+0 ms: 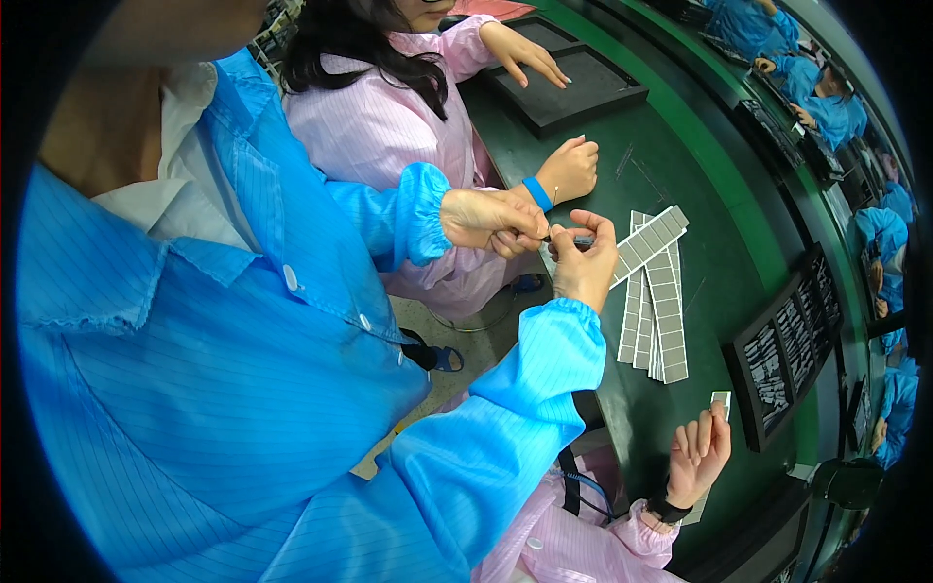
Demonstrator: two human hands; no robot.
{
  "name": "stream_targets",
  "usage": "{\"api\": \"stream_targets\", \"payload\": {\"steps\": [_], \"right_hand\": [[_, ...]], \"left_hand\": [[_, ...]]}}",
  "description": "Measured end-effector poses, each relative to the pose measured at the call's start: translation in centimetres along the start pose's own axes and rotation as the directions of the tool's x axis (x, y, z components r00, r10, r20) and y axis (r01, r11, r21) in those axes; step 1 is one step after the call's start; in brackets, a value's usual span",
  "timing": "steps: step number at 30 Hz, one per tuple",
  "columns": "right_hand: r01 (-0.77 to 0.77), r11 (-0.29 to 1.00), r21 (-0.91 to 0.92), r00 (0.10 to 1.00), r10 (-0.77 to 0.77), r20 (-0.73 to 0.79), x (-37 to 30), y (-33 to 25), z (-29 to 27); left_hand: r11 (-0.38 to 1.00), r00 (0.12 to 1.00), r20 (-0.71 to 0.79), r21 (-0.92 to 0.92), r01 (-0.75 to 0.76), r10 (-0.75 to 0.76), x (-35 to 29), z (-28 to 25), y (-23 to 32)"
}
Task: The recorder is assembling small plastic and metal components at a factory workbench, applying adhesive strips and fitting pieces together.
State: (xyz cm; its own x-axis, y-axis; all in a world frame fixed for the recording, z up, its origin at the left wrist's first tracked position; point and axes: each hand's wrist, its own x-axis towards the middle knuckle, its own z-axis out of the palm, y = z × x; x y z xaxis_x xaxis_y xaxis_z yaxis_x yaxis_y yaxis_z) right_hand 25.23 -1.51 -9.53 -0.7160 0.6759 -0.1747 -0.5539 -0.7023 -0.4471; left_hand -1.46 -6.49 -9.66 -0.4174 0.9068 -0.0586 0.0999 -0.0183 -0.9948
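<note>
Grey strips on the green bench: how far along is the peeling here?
Done: cannot tell; no finished pieces are clearly visible. In hand: the left hand and right hand pinch a small piece at the end of one strip. Left: a stack of strips still lies on the bench, squares seemingly intact.

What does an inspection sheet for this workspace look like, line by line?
Surface: dark green bench, matte.
Job's things: grey pad strips stacked on the bench; one strip angled across them toward the hands.
Clutter: black trays, one under a co-worker's hand, one filled with small parts.
Grippers: left hand and right hand pinch a small piece together; hold unclear.
Cables: blue cord near a co-worker's pink sleeve.
Surroundings: co-workers in pink beside, others in blue across the bench.
</note>
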Motion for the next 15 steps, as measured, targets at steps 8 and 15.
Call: {"api": "stream_targets", "payload": {"steps": [8, 15], "right_hand": [[-0.001, 1.000, -0.003, 1.000, 0.001, 0.004, -0.1, 0.0, -0.2], [0.004, 1.000, -0.002, 1.000, -0.004, -0.001, -0.1, 0.1, -0.4]], "left_hand": [[0.978, 0.992, 0.080, -0.192, -0.084, 0.101, -0.3, -1.2, -1.1], [0.729, 0.978, 0.086, -0.679, -0.082, 0.190, 0.0, -1.0, -0.9]]}}
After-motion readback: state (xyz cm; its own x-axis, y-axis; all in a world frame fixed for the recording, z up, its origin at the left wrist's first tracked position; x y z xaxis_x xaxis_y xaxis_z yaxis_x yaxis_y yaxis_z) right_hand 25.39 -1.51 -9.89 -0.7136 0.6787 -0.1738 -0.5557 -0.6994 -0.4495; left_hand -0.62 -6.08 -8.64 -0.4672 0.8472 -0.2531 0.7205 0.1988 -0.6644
